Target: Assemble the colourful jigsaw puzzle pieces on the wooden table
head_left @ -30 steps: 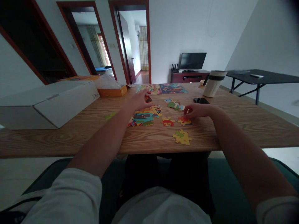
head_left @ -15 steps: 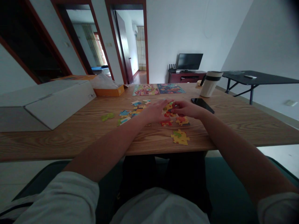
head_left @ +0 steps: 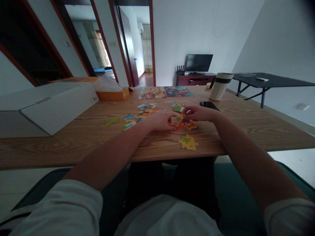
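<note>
My left hand [head_left: 161, 120] rests on the wooden table, thumb and fingers curved around the left edge of a red and yellow puzzle section [head_left: 181, 124]. From the right, my right hand [head_left: 198, 113] pinches the top of the same section with bent fingers. Nearer me lies a yellow puzzle piece [head_left: 188, 142] with a green figure on it. Just beyond my hands is a green puzzle piece [head_left: 178, 108]. A partly joined group of puzzle pieces [head_left: 145, 114] spreads left of my left hand, which partly covers it. Farther left is a lime-green piece [head_left: 112, 121].
Two colourful picture sheets [head_left: 152, 93] lie at the table's far side. On the left stand a white box [head_left: 61, 106] and an orange box [head_left: 113, 95] holding clear plastic. A black phone [head_left: 209, 105] and a cream mug [head_left: 220, 88] are at the right.
My hands have drawn slightly apart and down around the red and yellow section, whose pieces now sit closer together. The green piece beyond them has come into sight.
</note>
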{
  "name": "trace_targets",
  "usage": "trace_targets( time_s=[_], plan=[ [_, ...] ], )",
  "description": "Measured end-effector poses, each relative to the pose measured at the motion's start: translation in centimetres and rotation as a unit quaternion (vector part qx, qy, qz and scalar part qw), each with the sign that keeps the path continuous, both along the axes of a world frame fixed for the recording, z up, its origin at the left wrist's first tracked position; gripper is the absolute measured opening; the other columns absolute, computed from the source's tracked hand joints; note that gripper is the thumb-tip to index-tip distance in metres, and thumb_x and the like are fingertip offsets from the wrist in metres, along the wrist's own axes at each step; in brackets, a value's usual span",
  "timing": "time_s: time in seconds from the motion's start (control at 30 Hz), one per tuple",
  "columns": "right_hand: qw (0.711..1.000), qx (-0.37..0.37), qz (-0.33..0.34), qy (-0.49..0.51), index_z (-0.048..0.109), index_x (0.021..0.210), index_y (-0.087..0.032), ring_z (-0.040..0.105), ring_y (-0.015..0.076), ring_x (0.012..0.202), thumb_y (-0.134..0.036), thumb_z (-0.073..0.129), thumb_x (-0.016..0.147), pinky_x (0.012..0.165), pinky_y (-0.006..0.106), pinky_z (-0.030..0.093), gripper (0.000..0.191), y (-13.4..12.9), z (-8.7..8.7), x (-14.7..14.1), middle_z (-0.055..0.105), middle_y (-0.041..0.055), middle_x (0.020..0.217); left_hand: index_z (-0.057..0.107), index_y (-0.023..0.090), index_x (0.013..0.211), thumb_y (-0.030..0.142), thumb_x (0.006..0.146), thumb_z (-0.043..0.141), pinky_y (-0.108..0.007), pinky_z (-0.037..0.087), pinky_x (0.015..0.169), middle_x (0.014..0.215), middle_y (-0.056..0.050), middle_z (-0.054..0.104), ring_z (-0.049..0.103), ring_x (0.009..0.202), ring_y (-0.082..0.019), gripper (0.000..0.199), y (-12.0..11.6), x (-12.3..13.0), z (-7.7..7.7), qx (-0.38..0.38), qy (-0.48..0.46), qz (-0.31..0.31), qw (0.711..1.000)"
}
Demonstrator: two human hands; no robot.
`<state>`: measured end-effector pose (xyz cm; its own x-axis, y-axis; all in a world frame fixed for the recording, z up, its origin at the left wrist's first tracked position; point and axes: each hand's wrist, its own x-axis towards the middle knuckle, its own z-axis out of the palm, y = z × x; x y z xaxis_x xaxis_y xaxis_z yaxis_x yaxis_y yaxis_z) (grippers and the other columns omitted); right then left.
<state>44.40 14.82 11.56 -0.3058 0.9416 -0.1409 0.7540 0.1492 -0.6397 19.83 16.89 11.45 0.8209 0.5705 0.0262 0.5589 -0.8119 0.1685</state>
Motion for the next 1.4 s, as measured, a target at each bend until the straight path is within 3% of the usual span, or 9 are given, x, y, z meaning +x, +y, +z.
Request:
trace_targets(
  time_s=[0.17,0.4,0.67,0.83,0.93,1.27,1.4],
  plan=[
    [0.998,0.009,0.034,-0.054,0.068,0.092,-0.019,0.062,0.0211,0.082,-0.057,0.069,0.078,0.073,0.030,0.047,0.041,0.5,-0.4,0.0,0.071,0.0067,0.092,0.062,0.022,0.134,0.046,0.082,0.062,-0.032,0.048,0.087,0.110,-0.006,0.072,0.065,0.100,-0.025,0.057,0.2,0.0,0.1,0.026,0.029,0.008,0.999],
    [0.990,0.014,0.038,-0.134,0.073,0.093,-0.018,0.060,0.0189,0.070,-0.058,0.068,0.078,0.065,0.030,0.044,0.043,0.9,-1.0,-0.7,0.070,0.0058,0.080,0.062,0.024,0.131,0.038,0.083,0.060,-0.032,0.048,0.090,0.120,-0.006,0.070,0.065,0.102,-0.023,0.051,0.1,-0.3,0.2,0.005,0.033,0.000,0.999],
    [0.989,0.016,0.036,-0.142,0.070,0.098,-0.018,0.060,0.0183,0.071,-0.060,0.069,0.077,0.062,0.028,0.042,0.047,0.9,-1.2,-0.7,0.070,0.0068,0.085,0.062,0.028,0.131,0.034,0.084,0.059,-0.032,0.047,0.094,0.121,-0.004,0.068,0.064,0.102,-0.022,0.047,0.2,-0.5,0.2,-0.018,0.032,-0.023,0.999],
    [0.987,-0.010,0.080,-0.140,0.070,0.107,-0.020,0.063,0.0219,0.078,-0.070,0.074,0.066,0.067,0.030,0.045,0.065,0.2,-0.5,-0.5,0.071,0.0070,0.092,0.064,0.027,0.130,0.034,0.085,0.058,-0.033,0.048,0.092,0.118,-0.005,0.070,0.065,0.101,-0.023,0.045,0.3,-0.5,0.0,-0.010,0.029,-0.038,0.999],
    [0.985,0.000,0.071,-0.158,0.067,0.112,-0.020,0.064,0.0233,0.081,-0.071,0.076,0.063,0.068,0.031,0.045,0.071,-0.2,-0.2,-0.7,0.070,0.0079,0.097,0.066,0.028,0.129,0.033,0.086,0.057,-0.032,0.047,0.095,0.119,-0.004,0.069,0.064,0.103,-0.022,0.044,0.3,-0.5,0.1,-0.008,0.028,-0.056,0.998],
    [0.984,0.012,0.059,-0.169,0.063,0.118,-0.022,0.064,0.0230,0.080,-0.066,0.078,0.066,0.068,0.031,0.044,0.069,-0.7,-0.1,-2.0,0.070,0.0074,0.096,0.070,0.033,0.128,0.034,0.083,0.061,-0.032,0.047,0.089,0.105,-0.004,0.070,0.065,0.091,-0.022,0.046,-0.1,-0.7,1.1,-0.014,0.064,-0.061,0.996],
    [0.982,0.020,0.073,-0.172,0.066,0.110,-0.022,0.064,0.0220,0.076,-0.066,0.077,0.068,0.065,0.030,0.043,0.063,-0.9,0.0,-2.3,0.070,0.0076,0.095,0.071,0.035,0.127,0.035,0.083,0.061,-0.033,0.047,0.089,0.102,-0.004,0.070,0.064,0.093,-0.023,0.045,0.0,-0.8,1.3,-0.013,0.087,-0.051,0.995]
  ],
)
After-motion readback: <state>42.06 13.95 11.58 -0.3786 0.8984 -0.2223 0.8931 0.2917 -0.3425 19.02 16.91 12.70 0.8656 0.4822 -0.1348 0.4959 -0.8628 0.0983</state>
